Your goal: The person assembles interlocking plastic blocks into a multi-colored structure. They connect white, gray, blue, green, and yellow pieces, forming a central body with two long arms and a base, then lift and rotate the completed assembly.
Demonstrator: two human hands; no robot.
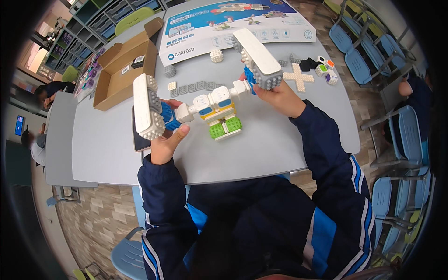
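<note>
A block model [215, 105] lies across the grey table [107, 144]: a white, yellow and green middle body with a white arm running out each way. My left hand [167, 140] grips the left end, a long white and grey wing block [145, 106] on a blue piece. My right hand [275, 95] grips the right end, a matching white and grey wing block [257, 58] on a blue piece, raised and tilted. Both forearms wear dark blue sleeves with white stripes.
An open cardboard box [122, 70] stands at the back left, a large flat printed box [233, 25] at the back. Loose grey bricks [193, 87], a cream cross plate [298, 77] and small white cubes [325, 70] lie around. Blue chairs [359, 60] stand right. Another person sits far left.
</note>
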